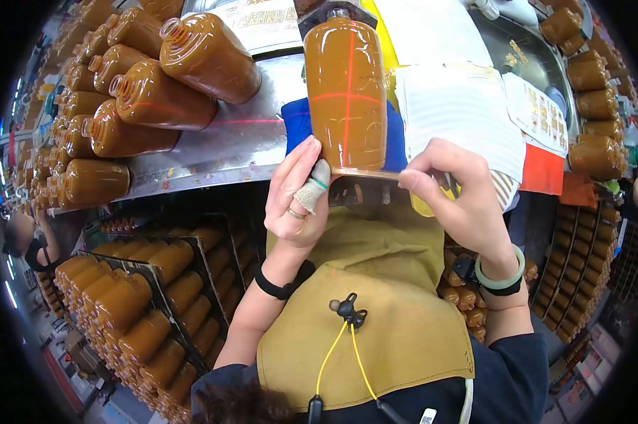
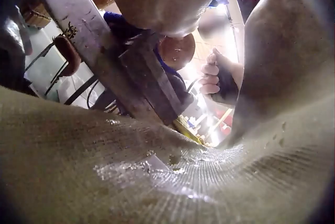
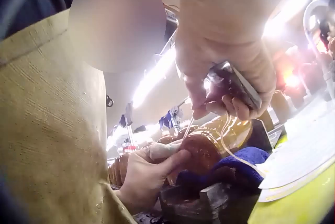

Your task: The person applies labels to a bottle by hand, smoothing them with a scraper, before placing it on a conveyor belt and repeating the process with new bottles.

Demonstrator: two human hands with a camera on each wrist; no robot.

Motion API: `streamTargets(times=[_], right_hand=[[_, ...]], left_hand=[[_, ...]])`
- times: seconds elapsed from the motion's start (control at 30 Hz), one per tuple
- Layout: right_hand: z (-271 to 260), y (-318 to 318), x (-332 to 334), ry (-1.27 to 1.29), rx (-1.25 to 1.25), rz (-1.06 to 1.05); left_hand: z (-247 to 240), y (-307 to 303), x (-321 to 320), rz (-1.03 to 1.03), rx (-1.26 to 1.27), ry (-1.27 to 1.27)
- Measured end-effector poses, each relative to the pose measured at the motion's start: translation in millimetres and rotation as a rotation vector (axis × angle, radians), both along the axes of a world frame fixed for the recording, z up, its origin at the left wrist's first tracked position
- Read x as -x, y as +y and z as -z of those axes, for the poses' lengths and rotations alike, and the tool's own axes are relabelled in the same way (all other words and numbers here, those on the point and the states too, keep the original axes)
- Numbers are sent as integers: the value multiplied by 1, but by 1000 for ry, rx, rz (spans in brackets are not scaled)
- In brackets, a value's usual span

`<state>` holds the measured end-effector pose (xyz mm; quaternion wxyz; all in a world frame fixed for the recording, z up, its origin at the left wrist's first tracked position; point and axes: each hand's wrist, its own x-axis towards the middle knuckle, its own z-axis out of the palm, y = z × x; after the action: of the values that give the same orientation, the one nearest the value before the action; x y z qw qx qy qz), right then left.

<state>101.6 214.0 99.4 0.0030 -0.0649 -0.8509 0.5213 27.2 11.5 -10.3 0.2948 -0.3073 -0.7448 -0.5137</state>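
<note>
A glossy brown bottle (image 1: 347, 92) lies on a blue cloth (image 1: 298, 131), its base facing me and red light lines crossing its side. My left hand (image 1: 294, 198) is at the left of the base, fingers mostly straight and touching the bottle. One finger wears a knitted sleeve (image 1: 310, 194). At the right of the base my right hand (image 1: 460, 187) has its fingers curled, and pinches a thin stick-like piece (image 3: 189, 129) between thumb and finger near the base. Against its palm sits a dark shiny object (image 3: 235, 85) whose kind I cannot tell.
Several similar bottles (image 1: 167, 95) stand on the metal bench (image 1: 262, 109) to the left. White sheets (image 1: 453, 106) cover the right side, beside a metal basin (image 1: 531, 60). Racks full of brown bottles (image 1: 128, 297) fill the space below left. A yellow-brown apron (image 1: 375, 304) covers my lap.
</note>
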Motion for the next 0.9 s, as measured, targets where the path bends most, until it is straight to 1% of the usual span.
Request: streamTargets(times=[0.07, 0.1, 0.23, 0.33, 0.4, 0.5, 0.53, 0.6, 0.63, 0.67, 0.7, 0.73, 0.87, 0.9], right_hand=[[9, 5, 1, -1, -44, 26], [11, 6, 2, -31, -32, 39], [17, 7, 4, -33, -2, 48], [21, 7, 5, -76, 3, 53], [27, 7, 5, -25, 7, 41], [25, 7, 7, -69, -10, 63], [25, 6, 7, -69, -11, 64], [25, 5, 8, -111, 10, 61], [26, 3, 8, -110, 9, 61], [28, 1, 7, -58, 21, 52], [28, 0, 7, -7, 33, 45], [27, -1, 8, -7, 32, 48], [27, -2, 8, 13, 38, 41], [28, -2, 9, 26, 45, 41]], left_hand=[[2, 3, 0, -22, -12, 17], [3, 4, 0, -44, -24, 33], [9, 1, -2, -23, -20, 38], [9, 0, -2, -49, -11, 95], [-1, -5, -3, -65, 219, 207], [-5, 5, -6, -106, 207, 251], [-7, 5, -5, -105, 206, 251], [-13, 3, -2, 120, 189, 134], [-15, 2, 5, 91, 170, 156], [-7, 8, 9, 66, 67, 227], [-6, 5, 6, 57, 64, 119], [-5, 2, 3, 49, 62, 10], [-2, -2, 0, 43, 92, -47], [0, 0, -1, 23, 41, -14]])
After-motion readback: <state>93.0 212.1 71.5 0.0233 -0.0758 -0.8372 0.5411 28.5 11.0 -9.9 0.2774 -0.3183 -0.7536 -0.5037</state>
